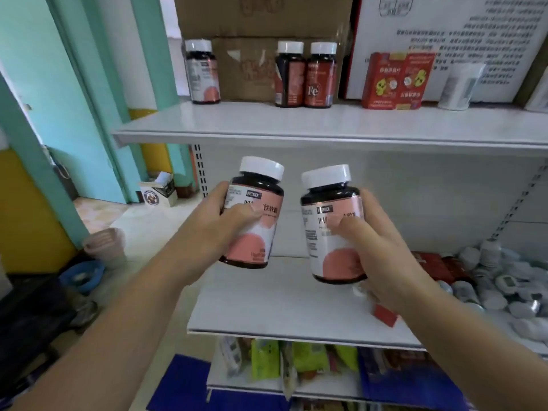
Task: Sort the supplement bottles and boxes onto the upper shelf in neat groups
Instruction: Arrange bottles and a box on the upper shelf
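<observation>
Pink-label bottles [252,215] [333,226], capped, one in each hand [219,223] [376,244].

Upper shelf [296,126] carries 3 bottles [320,75], 1 red box [394,81].

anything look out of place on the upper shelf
Mostly tidy. One pink-label bottle stands alone at the far left, apart from the two red bottles, and a clear-wrapped white item leans beside the red box.

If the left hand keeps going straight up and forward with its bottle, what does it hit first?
Probably the front edge of the upper shelf, directly above the left hand and its pink-label bottle; depth is hard to judge.
</observation>
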{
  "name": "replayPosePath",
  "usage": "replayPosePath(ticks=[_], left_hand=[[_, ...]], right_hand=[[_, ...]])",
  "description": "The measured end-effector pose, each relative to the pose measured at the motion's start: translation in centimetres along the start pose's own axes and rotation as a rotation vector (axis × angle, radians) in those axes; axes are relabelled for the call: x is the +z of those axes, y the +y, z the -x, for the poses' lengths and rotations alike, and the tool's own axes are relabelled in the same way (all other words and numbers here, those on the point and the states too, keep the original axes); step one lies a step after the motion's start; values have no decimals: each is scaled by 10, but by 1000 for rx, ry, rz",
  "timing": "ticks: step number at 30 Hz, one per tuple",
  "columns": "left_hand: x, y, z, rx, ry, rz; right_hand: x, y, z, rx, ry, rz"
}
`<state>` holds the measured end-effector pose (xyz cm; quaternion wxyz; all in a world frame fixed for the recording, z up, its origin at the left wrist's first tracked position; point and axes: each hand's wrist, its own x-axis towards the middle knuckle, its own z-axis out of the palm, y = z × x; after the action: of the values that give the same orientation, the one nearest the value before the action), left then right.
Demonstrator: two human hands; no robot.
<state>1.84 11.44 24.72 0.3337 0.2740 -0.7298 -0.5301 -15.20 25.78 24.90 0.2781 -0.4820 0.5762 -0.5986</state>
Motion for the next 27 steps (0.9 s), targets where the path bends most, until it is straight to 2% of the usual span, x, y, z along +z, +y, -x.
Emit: replayPosePath(ticks=[3, 6, 12, 17, 20, 27], left_hand=[[-31, 50, 11, 82, 35, -89], [-61, 85, 5, 147, 99, -112], [-92, 110, -44, 182, 179, -188], [-117, 108, -103, 122, 216, -212], [-129, 95, -133, 75, 212, -310], [-156, 83, -186, -12, 238, -384]], right_hand=[[7, -51, -9, -119, -72, 2], [18, -88, -40, -158, -109, -19], [34, -121, -103, -175, -152, -22], [41, -116, -178, -162, -128, 195], [41, -97, -219, -133, -157, 324], [56, -75, -302, -72, -172, 312]])
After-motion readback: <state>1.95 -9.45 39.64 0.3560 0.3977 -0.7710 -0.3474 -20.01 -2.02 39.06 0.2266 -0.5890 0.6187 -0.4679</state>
